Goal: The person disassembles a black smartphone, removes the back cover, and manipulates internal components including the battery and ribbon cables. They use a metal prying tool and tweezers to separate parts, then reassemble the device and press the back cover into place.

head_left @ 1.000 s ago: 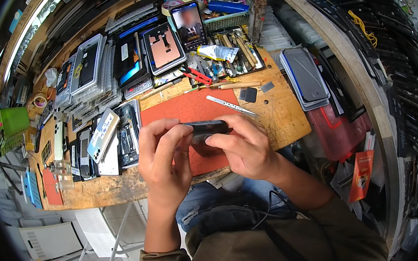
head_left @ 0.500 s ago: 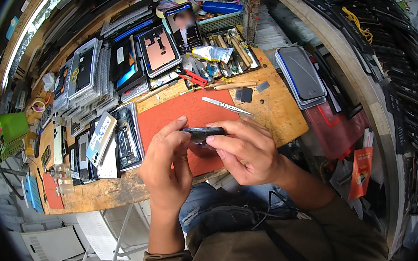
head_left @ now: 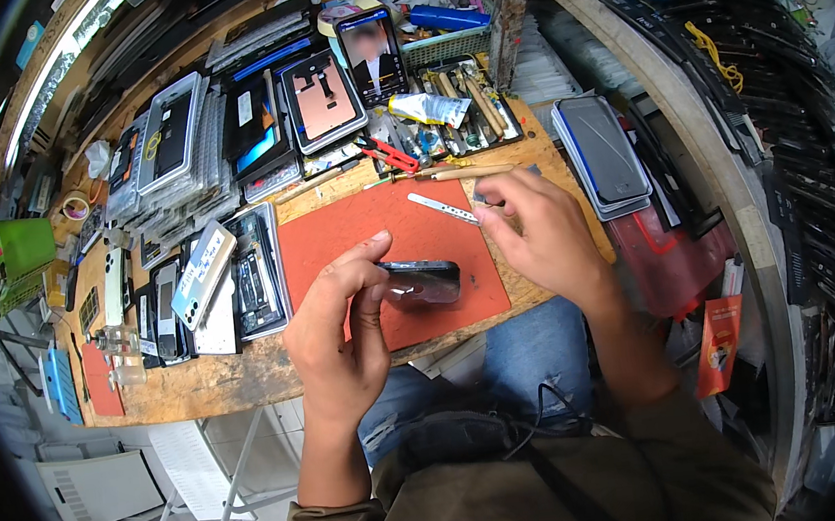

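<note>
My left hand (head_left: 338, 318) is closed on one end of a dark smartphone (head_left: 422, 282), holding it tilted above an orange-red work mat (head_left: 320, 235). The phone's glossy dark face is turned toward me. My right hand (head_left: 546, 233) is off the phone, over the mat's right edge. Its thumb and index fingertips are curved and apart, at the end of white perforated tweezers (head_left: 443, 208). The tweezers lie on the mat, and the thumb hides their far right end. A small dark square piece is mostly covered by this hand.
Red-handled pliers (head_left: 389, 155) and wooden-handled tools (head_left: 469, 172) lie behind the mat. Stacked phone trays (head_left: 184, 187) and phone parts (head_left: 256, 276) crowd the left. A lit phone (head_left: 373, 59) stands at the back. Right of the bench are stacked screens (head_left: 609, 157).
My right hand has let go of the phone and moved right and away from me to the tweezers. In my left hand, the phone now shows more of its face.
</note>
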Demonstrator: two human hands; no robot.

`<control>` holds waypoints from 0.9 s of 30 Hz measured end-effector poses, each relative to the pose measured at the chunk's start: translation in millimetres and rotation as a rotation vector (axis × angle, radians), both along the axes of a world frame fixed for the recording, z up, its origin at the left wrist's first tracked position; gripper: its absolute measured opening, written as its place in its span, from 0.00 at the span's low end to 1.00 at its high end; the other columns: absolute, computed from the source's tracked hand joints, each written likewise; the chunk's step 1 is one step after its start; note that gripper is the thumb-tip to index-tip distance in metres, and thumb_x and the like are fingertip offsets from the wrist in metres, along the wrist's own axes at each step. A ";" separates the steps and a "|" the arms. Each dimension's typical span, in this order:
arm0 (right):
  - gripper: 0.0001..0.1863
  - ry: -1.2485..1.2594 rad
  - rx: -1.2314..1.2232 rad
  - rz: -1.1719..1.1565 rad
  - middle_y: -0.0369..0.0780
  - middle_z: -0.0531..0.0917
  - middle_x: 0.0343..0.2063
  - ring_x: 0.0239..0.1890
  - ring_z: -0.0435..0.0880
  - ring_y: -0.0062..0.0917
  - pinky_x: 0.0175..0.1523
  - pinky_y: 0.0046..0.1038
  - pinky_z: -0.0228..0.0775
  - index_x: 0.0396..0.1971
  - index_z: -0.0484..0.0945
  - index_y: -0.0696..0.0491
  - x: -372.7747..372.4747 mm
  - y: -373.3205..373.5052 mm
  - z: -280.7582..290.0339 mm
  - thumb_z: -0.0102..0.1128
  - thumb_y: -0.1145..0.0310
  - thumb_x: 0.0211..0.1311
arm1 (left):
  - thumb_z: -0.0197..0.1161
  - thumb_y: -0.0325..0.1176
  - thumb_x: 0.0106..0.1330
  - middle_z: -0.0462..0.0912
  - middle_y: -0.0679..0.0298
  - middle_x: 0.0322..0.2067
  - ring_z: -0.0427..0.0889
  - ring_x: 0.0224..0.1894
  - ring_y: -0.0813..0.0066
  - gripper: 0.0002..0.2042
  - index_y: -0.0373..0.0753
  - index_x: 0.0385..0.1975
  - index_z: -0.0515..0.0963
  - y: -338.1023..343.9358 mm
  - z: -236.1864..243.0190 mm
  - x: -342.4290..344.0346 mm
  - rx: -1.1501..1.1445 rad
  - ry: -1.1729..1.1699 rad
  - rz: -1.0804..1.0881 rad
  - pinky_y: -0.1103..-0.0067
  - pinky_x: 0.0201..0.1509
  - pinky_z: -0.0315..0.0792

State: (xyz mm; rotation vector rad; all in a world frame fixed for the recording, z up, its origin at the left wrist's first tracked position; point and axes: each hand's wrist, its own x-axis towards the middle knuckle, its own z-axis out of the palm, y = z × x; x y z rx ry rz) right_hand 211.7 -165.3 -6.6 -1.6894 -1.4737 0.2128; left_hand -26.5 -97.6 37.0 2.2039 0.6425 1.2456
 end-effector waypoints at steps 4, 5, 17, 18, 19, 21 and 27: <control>0.15 -0.434 -0.193 0.048 0.48 0.84 0.38 0.43 0.85 0.48 0.49 0.46 0.77 0.46 0.84 0.57 12.5 2.0 -15.9 0.73 0.66 0.65 | 0.63 0.11 0.69 0.89 0.49 0.41 0.92 0.55 0.53 0.07 0.29 0.40 0.78 -0.4 0.0 0.1 -0.056 -0.022 -0.023 0.70 0.52 0.85; 0.13 -0.478 -0.218 0.056 0.48 0.84 0.38 0.43 0.85 0.47 0.48 0.46 0.77 0.44 0.84 0.57 14.9 4.0 -21.5 0.72 0.66 0.65 | 0.63 0.11 0.69 0.89 0.50 0.40 0.92 0.55 0.53 0.06 0.29 0.40 0.78 -0.4 1.1 0.7 -0.063 -0.022 -0.035 0.69 0.53 0.85; 0.13 0.544 0.205 0.098 0.35 0.82 0.33 0.36 0.79 0.13 0.43 0.21 0.72 0.53 0.80 0.64 3.9 -3.0 27.5 0.66 0.79 0.72 | 0.64 0.11 0.69 0.90 0.47 0.44 0.92 0.55 0.52 0.07 0.29 0.40 0.78 -2.6 -2.3 -2.7 -0.037 -0.036 -0.044 0.69 0.54 0.85; 0.16 0.657 0.305 0.130 0.33 0.82 0.33 0.36 0.78 0.11 0.43 0.18 0.71 0.57 0.79 0.64 2.1 -3.8 31.8 0.66 0.80 0.73 | 0.64 0.11 0.69 0.90 0.47 0.43 0.92 0.55 0.52 0.07 0.29 0.40 0.78 -2.3 -2.2 -3.1 -0.039 -0.039 -0.046 0.69 0.54 0.85; 0.17 0.755 0.294 0.166 0.36 0.85 0.36 0.35 0.81 0.14 0.43 0.21 0.74 0.60 0.76 0.63 0.9 -6.3 41.2 0.65 0.78 0.75 | 0.64 0.11 0.69 0.90 0.47 0.44 0.92 0.55 0.53 0.07 0.29 0.40 0.78 -2.1 -2.0 -3.7 -0.039 -0.035 -0.047 0.69 0.54 0.85; 0.15 0.879 0.202 0.240 0.39 0.86 0.38 0.35 0.84 0.16 0.44 0.22 0.77 0.58 0.77 0.62 6.7 -8.8 53.6 0.64 0.78 0.75 | 0.63 0.11 0.69 0.90 0.47 0.44 0.92 0.55 0.53 0.07 0.29 0.40 0.78 -1.9 -1.4 -5.2 -0.039 -0.028 -0.050 0.69 0.54 0.85; 0.12 0.875 0.125 0.338 0.45 0.89 0.39 0.40 0.92 0.25 0.47 0.26 0.87 0.54 0.78 0.64 -18.6 -13.7 87.4 0.63 0.79 0.75 | 0.61 0.11 0.70 0.90 0.49 0.42 0.91 0.55 0.52 0.06 0.29 0.41 0.77 0.8 0.8 -1.8 -0.067 -0.019 -0.054 0.70 0.53 0.84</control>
